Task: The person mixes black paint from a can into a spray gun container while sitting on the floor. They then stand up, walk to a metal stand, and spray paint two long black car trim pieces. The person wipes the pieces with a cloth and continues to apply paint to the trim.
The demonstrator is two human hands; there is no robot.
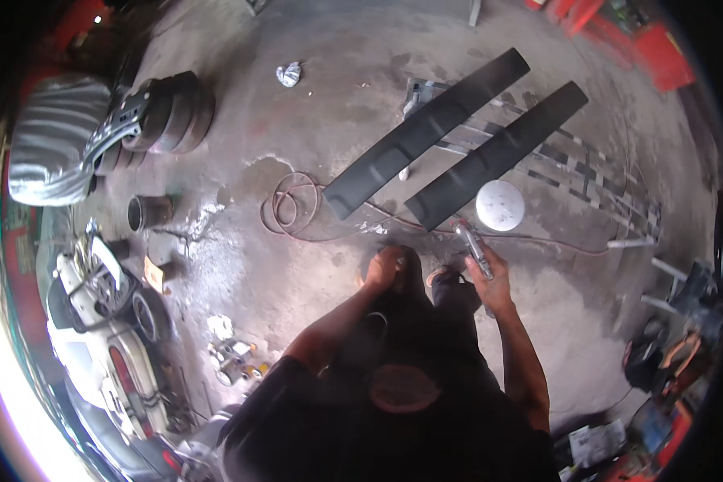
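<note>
My right hand [495, 279] is closed around a slim silver metal tool that looks like a spray gun [475, 251]. Its narrow end points forward and a little left, toward the red hose [522, 238] on the floor; whether they join I cannot tell. My left hand [385, 267] is at my left leg, its fingers too unclear to read. Ahead, two long black panels, a left one [426, 132] and a right one [498, 157], lie slantwise across a low metal frame [574, 165]. Just beyond the tool stands a round white lid or bucket top [500, 205].
Hose coils [291, 210] lie left of the panels. Stacked tires [173, 112] and a silver-covered object [56, 145] stand far left, with a dark bucket [149, 212] and a scooter [112, 321] nearer. Small cans [233, 361] sit low left; a bag [659, 357] lies at right.
</note>
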